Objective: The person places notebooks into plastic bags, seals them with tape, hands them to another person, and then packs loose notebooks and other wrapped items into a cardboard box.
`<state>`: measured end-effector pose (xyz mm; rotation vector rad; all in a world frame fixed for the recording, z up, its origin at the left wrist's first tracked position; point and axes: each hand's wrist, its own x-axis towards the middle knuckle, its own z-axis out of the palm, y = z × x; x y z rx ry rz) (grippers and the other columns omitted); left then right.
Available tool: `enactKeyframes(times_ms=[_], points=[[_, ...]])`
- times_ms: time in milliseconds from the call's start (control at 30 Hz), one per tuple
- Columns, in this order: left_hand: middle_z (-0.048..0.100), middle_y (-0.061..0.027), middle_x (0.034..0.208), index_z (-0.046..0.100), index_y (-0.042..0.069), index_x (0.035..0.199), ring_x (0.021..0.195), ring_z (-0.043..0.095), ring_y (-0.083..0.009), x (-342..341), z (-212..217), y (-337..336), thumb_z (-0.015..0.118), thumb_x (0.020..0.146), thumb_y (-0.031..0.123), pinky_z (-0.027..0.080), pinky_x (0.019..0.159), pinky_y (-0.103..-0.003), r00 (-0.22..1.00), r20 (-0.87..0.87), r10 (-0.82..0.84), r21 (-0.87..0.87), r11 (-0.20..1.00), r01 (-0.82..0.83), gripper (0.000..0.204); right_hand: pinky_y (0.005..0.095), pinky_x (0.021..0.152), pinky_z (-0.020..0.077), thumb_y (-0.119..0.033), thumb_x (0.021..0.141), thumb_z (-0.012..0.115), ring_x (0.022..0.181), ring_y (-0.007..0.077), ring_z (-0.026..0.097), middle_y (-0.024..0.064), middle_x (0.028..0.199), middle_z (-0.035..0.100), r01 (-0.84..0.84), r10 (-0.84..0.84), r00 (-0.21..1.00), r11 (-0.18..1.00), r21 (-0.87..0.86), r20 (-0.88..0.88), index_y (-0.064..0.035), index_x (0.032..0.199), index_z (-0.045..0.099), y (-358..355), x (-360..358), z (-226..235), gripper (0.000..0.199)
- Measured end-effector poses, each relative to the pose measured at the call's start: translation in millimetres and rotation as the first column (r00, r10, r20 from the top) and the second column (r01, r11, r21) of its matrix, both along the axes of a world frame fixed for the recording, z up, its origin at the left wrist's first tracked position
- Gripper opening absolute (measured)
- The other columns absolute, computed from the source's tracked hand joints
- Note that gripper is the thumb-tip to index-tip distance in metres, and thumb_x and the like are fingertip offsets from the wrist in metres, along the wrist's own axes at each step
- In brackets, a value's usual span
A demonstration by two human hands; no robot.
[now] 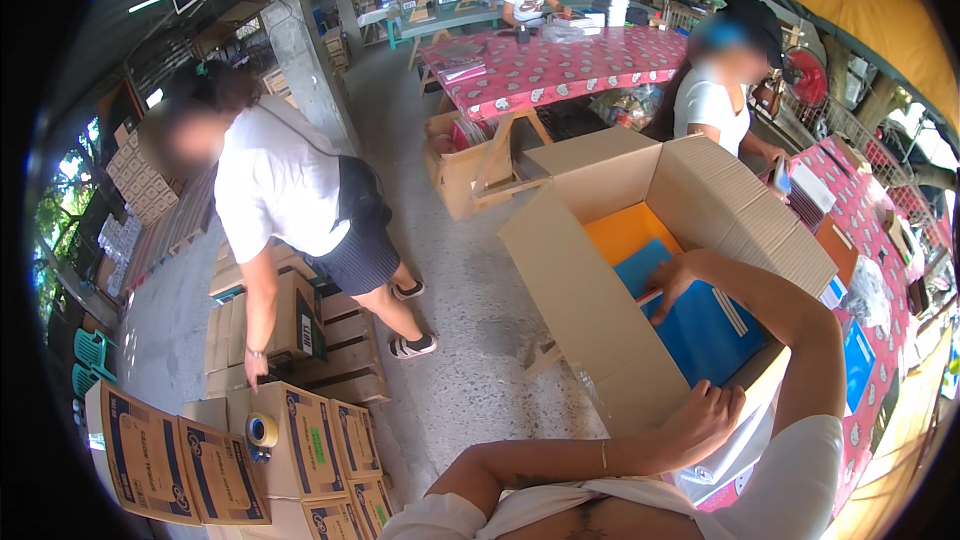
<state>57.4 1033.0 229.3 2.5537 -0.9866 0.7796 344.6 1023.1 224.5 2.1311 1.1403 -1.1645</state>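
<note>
Over at the packer's 11 o'clock, from where I'm standing, a co-worker (290, 165) in a white top bends over, one arm reaching down by the stacked brown cartons (312, 440), where a tape roll (262, 430) sits on top. Just past 12 o'clock stands the open carton (560, 305), flaps spread, an orange cover (634, 230) at its 11 o'clock. The packer's right hand (672, 283) is inside, fingers apart, seemingly resting on the blue notebooks (708, 332). These lie covers up within the carton, the blue layer's long axis running from 11 to 5 o'clock, white stripes toward 2. I'd call this step settling the layer; the next move calls for a flat, even press. The left hand (702, 417) is at the near wall, fingers curled inward; whether they grip cardboard I can't tell. At 2 o'clock runs a pink-covered worktop (889, 352).
</note>
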Motion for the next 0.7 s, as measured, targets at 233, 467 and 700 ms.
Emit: enactKeyframes(times_ms=[233,467,700], points=[[0.059,-0.0107,0.093,0.050,-0.009,0.123,0.079,0.056,-0.0214,-4,-3,-1,0.066,0.088,0.038,0.040,0.082,-0.038,0.996,-0.080,-0.044,-0.121,0.992,0.034,0.060,0.0473,0.109,0.0397,-0.069,0.066,0.075,0.134,0.0350,0.046,0.0157,0.139,0.055,0.077,-0.076,0.997,0.997,0.025,-0.013,-0.0151,0.143,0.050,-6,-8,18,0.098],[0.047,-0.0277,0.132,0.039,-0.005,0.141,0.115,0.052,-0.0451,41,61,55,0.069,0.089,0.040,0.043,0.098,-0.054,0.982,-0.160,-0.098,-0.388,0.921,0.029,0.075,0.0427,0.091,0.0504,-0.059,0.064,0.082,0.108,0.0341,0.064,0.0158,0.115,0.069,0.046,-0.055,0.997,0.982,0.183,0.049,-0.0132,0.132,0.061,-54,-13,32,0.085],[0.055,-0.0270,0.124,0.044,-0.007,0.133,0.115,0.057,-0.0420,111,102,92,0.082,0.073,0.041,0.046,0.095,-0.051,0.983,-0.072,0.167,0.049,0.985,-0.164,0.086,0.0457,0.079,0.0513,-0.056,0.057,0.085,0.084,0.0370,0.067,0.0204,0.082,0.070,-0.081,-0.315,0.864,0.684,0.725,0.393,0.0041,0.096,0.067,-97,-86,155,0.074]])
